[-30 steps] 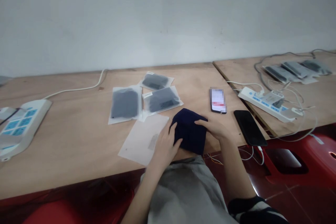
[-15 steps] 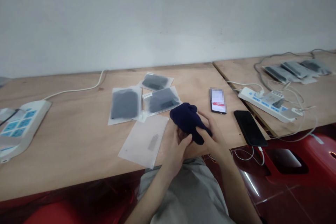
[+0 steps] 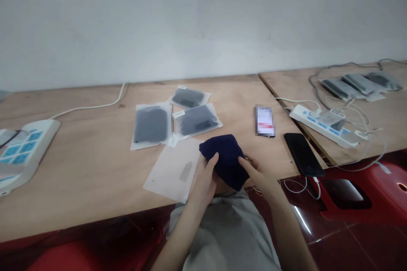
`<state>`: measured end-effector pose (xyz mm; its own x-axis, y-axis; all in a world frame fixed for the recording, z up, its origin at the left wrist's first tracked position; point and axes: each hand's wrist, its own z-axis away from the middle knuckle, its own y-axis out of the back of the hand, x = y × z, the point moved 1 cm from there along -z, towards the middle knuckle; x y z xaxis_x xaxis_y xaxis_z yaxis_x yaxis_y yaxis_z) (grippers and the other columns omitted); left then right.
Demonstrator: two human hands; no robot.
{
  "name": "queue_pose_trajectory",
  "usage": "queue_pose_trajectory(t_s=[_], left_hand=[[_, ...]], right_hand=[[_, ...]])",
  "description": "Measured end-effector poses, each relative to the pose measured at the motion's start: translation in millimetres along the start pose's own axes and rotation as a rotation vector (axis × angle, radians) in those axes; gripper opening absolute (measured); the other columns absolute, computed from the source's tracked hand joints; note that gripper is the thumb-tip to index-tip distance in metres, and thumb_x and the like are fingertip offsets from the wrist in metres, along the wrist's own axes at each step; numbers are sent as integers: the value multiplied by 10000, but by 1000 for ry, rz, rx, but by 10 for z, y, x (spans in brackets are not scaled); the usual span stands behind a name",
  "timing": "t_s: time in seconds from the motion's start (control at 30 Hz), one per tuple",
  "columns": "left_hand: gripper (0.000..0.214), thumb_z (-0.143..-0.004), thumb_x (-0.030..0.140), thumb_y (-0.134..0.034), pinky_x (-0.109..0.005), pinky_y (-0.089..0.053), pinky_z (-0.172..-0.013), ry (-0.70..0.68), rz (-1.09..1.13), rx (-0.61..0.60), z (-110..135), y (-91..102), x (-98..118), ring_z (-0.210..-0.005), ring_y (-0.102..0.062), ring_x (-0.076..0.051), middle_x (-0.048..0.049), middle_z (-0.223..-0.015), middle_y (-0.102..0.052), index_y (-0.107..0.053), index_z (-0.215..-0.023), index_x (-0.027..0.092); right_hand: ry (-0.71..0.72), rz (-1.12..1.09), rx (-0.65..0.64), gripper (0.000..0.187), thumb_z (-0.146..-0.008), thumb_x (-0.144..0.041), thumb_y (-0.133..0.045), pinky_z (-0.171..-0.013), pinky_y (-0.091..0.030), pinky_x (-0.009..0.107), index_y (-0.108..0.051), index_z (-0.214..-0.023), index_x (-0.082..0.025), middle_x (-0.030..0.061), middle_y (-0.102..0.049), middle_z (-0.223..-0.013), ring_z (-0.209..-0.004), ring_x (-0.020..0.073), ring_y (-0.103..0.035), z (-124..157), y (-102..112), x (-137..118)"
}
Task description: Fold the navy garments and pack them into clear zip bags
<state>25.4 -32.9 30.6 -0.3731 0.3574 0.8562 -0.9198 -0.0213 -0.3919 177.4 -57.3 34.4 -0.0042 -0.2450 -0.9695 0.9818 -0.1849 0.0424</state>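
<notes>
A folded dark blue cloth [image 3: 226,157] lies at the near edge of the wooden table [image 3: 89,169], held from both sides. My left hand [image 3: 205,180] grips its left edge with the thumb on top. My right hand [image 3: 258,174] pinches its right side with the fingers pressed on the fabric. An empty clear plastic bag [image 3: 175,169] lies flat just left of the cloth, partly under my left hand. Three sealed bags with dark cloth [image 3: 151,125] sit farther back on the table.
A lit phone [image 3: 264,120] and a dark phone [image 3: 303,154] on a cable lie to the right. White power strips sit at far left [image 3: 22,152] and on the right table [image 3: 321,123]. More bagged items [image 3: 359,84] lie far right. A red stool [image 3: 359,194] stands below.
The cloth was flat under both hands, then lifted and bunched, and now it is folded again lower and slightly left. Both hands shifted their grip on it.
</notes>
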Motion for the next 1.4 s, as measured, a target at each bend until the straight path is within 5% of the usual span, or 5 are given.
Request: queue_pose_trajectory(t_s=[0.2, 0.73, 1.07, 1.27, 1.4], left_hand=[[458, -829, 366, -711, -491, -468, -1093, 36, 80, 16, 5, 29, -50, -1266, -584, -293, -101, -1301, -662, -596, -1247, 219], [301, -824, 408, -687, -393, -511, -986, -288, -370, 47, -235, 187, 274, -1059, -674, -244, -67, -1052, -739, -687, -1024, 183], [127, -870, 240, -591, -450, -501, -952, -630, -987, 138, -601, 332, 294, -1076, -630, -265, -108, -1097, -666, -692, -930, 193], [89, -845, 201, -609, -455, -488, -946, -620, -946, -108, -594, 223, 386, -1000, -658, -246, -71, -1065, -718, -614, -934, 208], [205, -770, 50, -558, -479, -444, -1013, -696, -975, -246, -346, 152, 507, -1132, -621, -252, -53, -1145, -706, -579, -870, 227]], right_hand=[[-34, 98, 54, 446, -744, -656, -648, -821, -573, 413, -722, -821, -223, 62, -774, -859, -918, 295, -716, -133, 39, 21], [42, -149, 139, 416, -799, -619, -649, -842, -569, 371, -638, -1017, -265, 29, -748, -976, -1017, 267, -690, -192, 174, 140], [223, 528, 317, 447, -898, -496, -503, -817, -576, 478, -578, -1220, -194, 142, -712, -1048, -893, 288, -694, -315, 321, 244], [584, 686, -60, 530, -837, -164, -425, -1174, -347, 484, -526, -1356, -204, 115, -470, -1494, -1409, 253, -409, -721, 321, -120], [579, 679, -323, 629, -707, -86, -467, -1184, -337, 467, -562, -1310, -239, 68, -574, -1398, -1375, 229, -456, -844, 374, -280]])
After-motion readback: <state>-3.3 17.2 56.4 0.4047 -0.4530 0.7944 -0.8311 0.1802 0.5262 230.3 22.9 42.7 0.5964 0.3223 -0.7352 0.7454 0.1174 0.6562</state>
